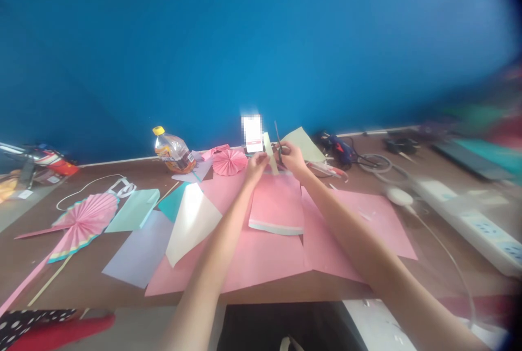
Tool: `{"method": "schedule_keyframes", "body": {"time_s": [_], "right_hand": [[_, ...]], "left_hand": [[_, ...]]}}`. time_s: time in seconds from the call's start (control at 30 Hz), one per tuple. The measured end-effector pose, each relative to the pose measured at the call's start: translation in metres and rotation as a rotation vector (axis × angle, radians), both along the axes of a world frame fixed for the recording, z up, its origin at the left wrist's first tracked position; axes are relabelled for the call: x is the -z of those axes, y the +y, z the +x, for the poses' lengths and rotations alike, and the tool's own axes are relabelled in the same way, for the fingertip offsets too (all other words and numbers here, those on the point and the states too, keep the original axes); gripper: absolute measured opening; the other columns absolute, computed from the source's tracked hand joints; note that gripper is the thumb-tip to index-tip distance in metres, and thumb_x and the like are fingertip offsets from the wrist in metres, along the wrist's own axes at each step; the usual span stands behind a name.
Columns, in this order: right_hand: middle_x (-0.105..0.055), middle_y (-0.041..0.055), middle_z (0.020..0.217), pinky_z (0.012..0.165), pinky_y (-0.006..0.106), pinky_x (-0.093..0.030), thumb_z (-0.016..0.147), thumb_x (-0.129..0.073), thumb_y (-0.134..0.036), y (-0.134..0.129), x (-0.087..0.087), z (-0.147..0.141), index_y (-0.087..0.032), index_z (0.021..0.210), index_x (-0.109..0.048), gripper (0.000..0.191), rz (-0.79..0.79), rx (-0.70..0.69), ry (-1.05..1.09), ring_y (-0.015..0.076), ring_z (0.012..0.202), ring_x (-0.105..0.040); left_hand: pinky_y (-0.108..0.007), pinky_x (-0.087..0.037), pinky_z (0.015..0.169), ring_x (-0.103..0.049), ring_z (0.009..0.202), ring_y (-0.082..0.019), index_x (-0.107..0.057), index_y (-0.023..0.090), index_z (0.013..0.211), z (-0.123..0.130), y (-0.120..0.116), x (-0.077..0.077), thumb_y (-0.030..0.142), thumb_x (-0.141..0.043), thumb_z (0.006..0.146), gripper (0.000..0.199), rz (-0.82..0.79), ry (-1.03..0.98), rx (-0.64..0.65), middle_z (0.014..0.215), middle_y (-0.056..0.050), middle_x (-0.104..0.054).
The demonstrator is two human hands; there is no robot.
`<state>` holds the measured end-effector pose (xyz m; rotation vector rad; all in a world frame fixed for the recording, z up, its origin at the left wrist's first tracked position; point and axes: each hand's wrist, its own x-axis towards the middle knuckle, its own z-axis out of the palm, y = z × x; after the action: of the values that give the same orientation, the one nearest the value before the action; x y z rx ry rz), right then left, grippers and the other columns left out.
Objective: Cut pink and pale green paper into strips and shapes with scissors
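My left hand (pixel 256 165) is closed, pinching a narrow pale yellow paper strip (pixel 268 147) held upright above the desk. Just right of it, my right hand (pixel 293 158) is wrapped round a pair of dark scissors (pixel 277 135), blades pointing up beside the strip. Beneath both hands lies a pink paper sheet (pixel 277 207) with a pale blue band along its near edge. Larger pink sheets (pixel 265 264) are spread under it. A pale yellow sheet (pixel 305 143) rests behind my right hand.
A lit phone (pixel 253 133) stands against the blue wall. Left are a yellow-capped bottle (pixel 175 151), a pink pleated rosette (pixel 229 162), a pleated paper fan (pixel 87 220) and lilac paper (pixel 141 250). A glue gun (pixel 341 150), cables and a white power strip (pixel 468 220) lie right.
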<state>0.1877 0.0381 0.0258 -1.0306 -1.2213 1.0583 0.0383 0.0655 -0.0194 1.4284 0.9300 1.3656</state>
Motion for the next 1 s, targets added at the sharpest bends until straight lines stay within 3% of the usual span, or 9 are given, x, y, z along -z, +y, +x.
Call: {"method": "schedule_keyframes", "body": {"time_s": [0.1, 0.23, 0.37, 0.47, 0.8, 1.0], "right_hand": [[-0.058, -0.0020, 0.064, 0.043, 0.022, -0.036, 0.059, -0.063, -0.026, 0.000, -0.003, 0.001, -0.018, 0.097, -0.056, 0.039, 0.008, 0.044, 0.003, 0.0092, 0.046, -0.044], [-0.059, -0.0003, 0.067, 0.045, 0.022, -0.037, 0.064, -0.062, -0.030, 0.003, 0.001, 0.002, -0.017, 0.100, -0.058, 0.039, 0.066, 0.039, -0.114, 0.0105, 0.051, -0.047], [-0.063, 0.0014, 0.072, 0.047, 0.022, -0.039, 0.068, -0.061, -0.035, 0.006, 0.006, 0.001, -0.018, 0.101, -0.060, 0.037, 0.114, 0.031, -0.198, 0.0116, 0.056, -0.051], [-0.065, 0.0023, 0.074, 0.049, 0.022, -0.041, 0.067, -0.063, -0.035, 0.006, 0.008, 0.000, -0.017, 0.102, -0.061, 0.039, 0.113, 0.026, -0.209, 0.0121, 0.057, -0.052], [-0.063, 0.0003, 0.067, 0.047, 0.022, -0.040, 0.064, -0.067, -0.035, 0.009, 0.011, 0.003, -0.016, 0.100, -0.061, 0.041, -0.001, 0.018, -0.150, 0.0107, 0.052, -0.049], [-0.064, 0.0016, 0.068, 0.046, 0.021, -0.039, 0.060, -0.073, -0.035, 0.002, 0.001, 0.002, -0.015, 0.096, -0.061, 0.043, -0.071, -0.067, -0.099, 0.0109, 0.053, -0.051]], "left_hand": [[-0.028, -0.048, 0.074, -0.063, 0.078, -0.016, -0.065, 0.017, 0.088, 0.002, -0.002, -0.001, 0.044, -0.071, 0.073, 0.032, 0.056, 0.033, 0.093, 0.085, -0.006, -0.069], [-0.028, -0.049, 0.071, -0.064, 0.076, -0.016, -0.065, 0.016, 0.088, 0.003, -0.005, -0.003, 0.046, -0.068, 0.076, 0.032, 0.040, 0.002, 0.112, 0.084, -0.006, -0.069], [-0.028, -0.049, 0.066, -0.064, 0.070, -0.015, -0.064, 0.016, 0.089, 0.002, -0.006, -0.004, 0.048, -0.065, 0.078, 0.034, 0.011, -0.033, 0.084, 0.081, -0.006, -0.069], [-0.029, -0.050, 0.068, -0.065, 0.075, -0.017, -0.063, 0.016, 0.093, 0.002, -0.004, -0.003, 0.046, -0.068, 0.076, 0.035, 0.035, -0.040, 0.042, 0.086, -0.007, -0.069], [-0.026, -0.048, 0.065, -0.063, 0.072, -0.015, -0.052, 0.019, 0.090, -0.002, -0.002, 0.001, 0.042, -0.075, 0.069, 0.038, 0.074, -0.086, -0.093, 0.082, -0.004, -0.065], [-0.027, -0.048, 0.068, -0.063, 0.076, -0.016, -0.065, 0.016, 0.093, -0.005, 0.002, 0.005, 0.048, -0.072, 0.071, 0.039, 0.056, -0.054, -0.148, 0.089, -0.008, -0.067]]}}
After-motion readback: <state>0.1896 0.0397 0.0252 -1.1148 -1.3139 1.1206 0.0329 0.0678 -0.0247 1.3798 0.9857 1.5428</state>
